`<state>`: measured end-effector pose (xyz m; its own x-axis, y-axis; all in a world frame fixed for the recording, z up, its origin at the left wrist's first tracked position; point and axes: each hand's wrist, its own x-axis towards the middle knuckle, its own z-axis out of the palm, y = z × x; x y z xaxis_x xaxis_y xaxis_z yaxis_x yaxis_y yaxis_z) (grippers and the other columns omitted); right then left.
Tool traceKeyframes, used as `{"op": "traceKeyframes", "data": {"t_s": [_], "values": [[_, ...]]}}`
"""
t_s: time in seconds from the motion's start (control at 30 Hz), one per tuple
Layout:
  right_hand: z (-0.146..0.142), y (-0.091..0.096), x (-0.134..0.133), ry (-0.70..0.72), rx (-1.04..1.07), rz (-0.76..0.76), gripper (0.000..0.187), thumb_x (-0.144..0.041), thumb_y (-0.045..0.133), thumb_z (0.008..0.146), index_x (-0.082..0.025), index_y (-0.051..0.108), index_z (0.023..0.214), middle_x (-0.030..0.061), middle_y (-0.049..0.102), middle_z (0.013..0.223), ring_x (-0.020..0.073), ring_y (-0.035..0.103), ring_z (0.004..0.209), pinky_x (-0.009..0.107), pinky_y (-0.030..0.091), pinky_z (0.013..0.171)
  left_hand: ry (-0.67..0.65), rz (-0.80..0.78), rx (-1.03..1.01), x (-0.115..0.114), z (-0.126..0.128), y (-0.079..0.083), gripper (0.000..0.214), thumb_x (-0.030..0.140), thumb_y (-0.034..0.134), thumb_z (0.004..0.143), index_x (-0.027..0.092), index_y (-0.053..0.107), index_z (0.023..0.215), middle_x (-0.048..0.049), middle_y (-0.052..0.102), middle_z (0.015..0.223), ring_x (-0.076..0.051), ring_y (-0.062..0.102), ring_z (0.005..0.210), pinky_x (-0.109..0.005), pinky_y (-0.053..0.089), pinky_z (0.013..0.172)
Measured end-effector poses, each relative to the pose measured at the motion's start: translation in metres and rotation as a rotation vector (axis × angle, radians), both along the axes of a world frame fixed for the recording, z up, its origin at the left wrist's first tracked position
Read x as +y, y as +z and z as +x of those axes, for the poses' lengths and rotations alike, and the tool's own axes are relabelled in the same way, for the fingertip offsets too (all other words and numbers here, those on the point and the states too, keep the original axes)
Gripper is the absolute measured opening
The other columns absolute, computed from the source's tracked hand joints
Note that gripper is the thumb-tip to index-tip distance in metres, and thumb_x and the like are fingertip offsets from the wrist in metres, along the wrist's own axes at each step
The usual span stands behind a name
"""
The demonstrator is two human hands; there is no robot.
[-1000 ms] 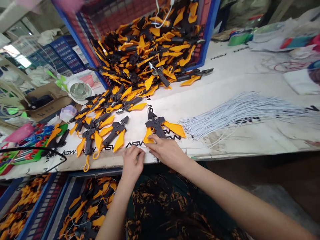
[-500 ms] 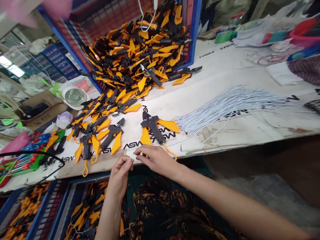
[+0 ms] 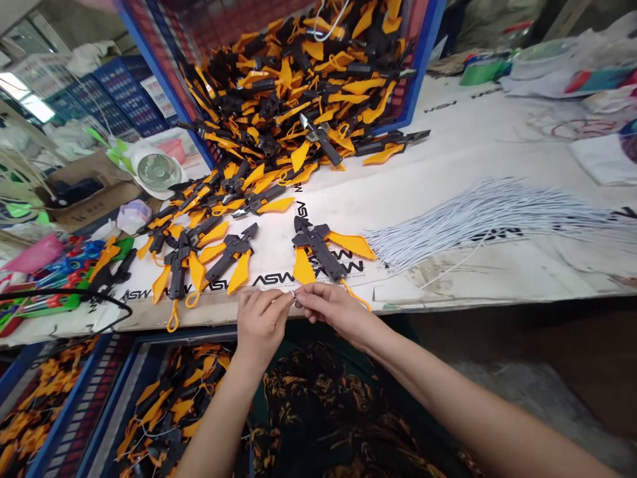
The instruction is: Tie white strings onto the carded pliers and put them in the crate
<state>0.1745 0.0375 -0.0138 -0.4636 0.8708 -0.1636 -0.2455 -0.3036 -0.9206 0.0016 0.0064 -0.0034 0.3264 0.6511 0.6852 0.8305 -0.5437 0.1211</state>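
My left hand (image 3: pixel 261 322) and my right hand (image 3: pixel 333 311) meet at the table's front edge, both closed in a pinch. A short bit of white string (image 3: pixel 292 294) shows between their fingertips; the rest of it is hidden by the fingers. Just beyond my right hand lies a black plastic toy (image 3: pixel 321 249) with orange wings and an orange loop at its near end. To the left, a similar winged toy (image 3: pixel 231 255) rests apart from my left hand. A loose bundle of white strings (image 3: pixel 478 222) spreads over the table to the right.
A tipped blue crate (image 3: pixel 423 73) spills black-and-orange toys (image 3: pixel 279 99) onto the table. Below the front edge stand more blue crates (image 3: pixel 107 405) of such parts. A small fan (image 3: pixel 158 172), a black cable (image 3: pixel 99 297) and colourful plastic pieces (image 3: pixel 70 279) are on the left.
My hands have come together at the fingertips, and my left hand has turned over with its back more upward. The whole view has shifted slightly.
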Motion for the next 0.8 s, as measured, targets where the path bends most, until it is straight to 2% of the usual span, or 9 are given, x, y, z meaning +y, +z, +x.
{"op": "traceKeyframes", "data": {"t_s": [0.07,0.17,0.27,0.33,0.43,0.53,0.6,0.67,0.8], "values": [[0.002,0.001,0.001,0.007,-0.021,-0.025,0.041,-0.054,0.079,0.064,-0.017,0.067,0.078,-0.003,0.058,0.069,0.0089,0.047,0.056,0.026,0.037,0.056,-0.064,0.05,0.145,0.004,-0.007,0.004,0.014,0.013,0.062,0.09,0.021,0.07,0.098,-0.0036,0.074,0.087,-0.016,0.062,0.076,-0.033,0.04,0.073],[0.003,-0.001,0.002,0.011,-0.041,-0.043,0.04,-0.052,0.081,0.062,-0.017,0.067,0.076,-0.0044,0.055,0.064,0.0078,0.041,0.052,0.025,0.031,0.052,-0.159,0.084,0.202,0.009,-0.012,0.005,0.018,0.01,0.062,0.089,0.021,0.068,0.101,-0.0029,0.075,0.087,-0.016,0.061,0.075,-0.032,0.041,0.072],[0.002,-0.002,0.002,0.02,-0.001,-0.071,0.038,-0.05,0.081,0.063,-0.017,0.066,0.074,-0.0054,0.051,0.06,0.0076,0.039,0.051,0.024,0.027,0.05,-0.183,0.128,0.112,0.009,-0.01,0.002,0.02,0.009,0.066,0.086,0.022,0.067,0.101,-0.0012,0.074,0.084,-0.015,0.061,0.074,-0.031,0.042,0.075],[0.001,-0.002,0.001,0.004,0.045,-0.087,0.038,-0.049,0.081,0.063,-0.017,0.063,0.074,-0.0054,0.05,0.061,0.0074,0.038,0.051,0.024,0.027,0.05,-0.153,0.112,-0.022,0.008,-0.003,-0.002,0.016,0.01,0.068,0.084,0.023,0.068,0.095,0.0,0.072,0.08,-0.014,0.061,0.073,-0.031,0.042,0.076],[-0.001,-0.003,-0.002,-0.045,0.056,-0.034,0.039,-0.052,0.077,0.068,-0.019,0.059,0.079,-0.0059,0.049,0.061,0.0082,0.039,0.051,0.024,0.029,0.05,-0.06,-0.134,-0.382,0.004,0.008,-0.006,0.004,0.018,0.067,0.086,0.021,0.069,0.084,-0.0004,0.068,0.078,-0.014,0.061,0.076,-0.029,0.043,0.075],[-0.001,-0.005,-0.005,-0.155,-0.098,0.19,0.032,-0.052,0.066,0.08,-0.022,0.058,0.085,-0.0054,0.048,0.061,0.0112,0.043,0.052,0.025,0.035,0.051,-0.008,-0.602,-0.9,0.003,0.013,-0.005,0.02,0.034,0.065,0.086,0.018,0.064,0.073,0.0004,0.061,0.068,-0.013,0.055,0.067,-0.026,0.042,0.065],[0.0,-0.007,-0.005,-0.213,-0.216,0.341,0.027,-0.049,0.061,0.085,-0.022,0.059,0.086,-0.003,0.052,0.065,0.0128,0.047,0.055,0.027,0.039,0.054,-0.025,-0.846,-1.137,0.003,0.013,-0.001,0.028,0.042,0.069,0.081,0.017,0.061,0.069,0.0024,0.054,0.061,-0.011,0.048,0.06,-0.024,0.039,0.06],[0.0,-0.009,-0.005,-0.219,-0.264,0.374,0.025,-0.047,0.059,0.087,-0.022,0.059,0.088,-0.0019,0.054,0.066,0.014,0.051,0.056,0.028,0.043,0.056,-0.034,-0.933,-1.205,0.003,0.011,0.003,0.031,0.044,0.073,0.075,0.016,0.062,0.069,0.0034,0.052,0.06,-0.01,0.045,0.059,-0.023,0.037,0.058],[-0.005,-0.009,-0.005,-0.16,-0.199,0.262,0.029,-0.05,0.058,0.087,-0.022,0.056,0.091,-0.003,0.053,0.063,0.015,0.054,0.055,0.029,0.048,0.055,0.013,-0.81,-1.043,0.002,0.012,0.008,0.024,0.04,0.07,0.079,0.017,0.064,0.073,0.0018,0.057,0.065,-0.012,0.048,0.062,-0.024,0.038,0.061]]}}
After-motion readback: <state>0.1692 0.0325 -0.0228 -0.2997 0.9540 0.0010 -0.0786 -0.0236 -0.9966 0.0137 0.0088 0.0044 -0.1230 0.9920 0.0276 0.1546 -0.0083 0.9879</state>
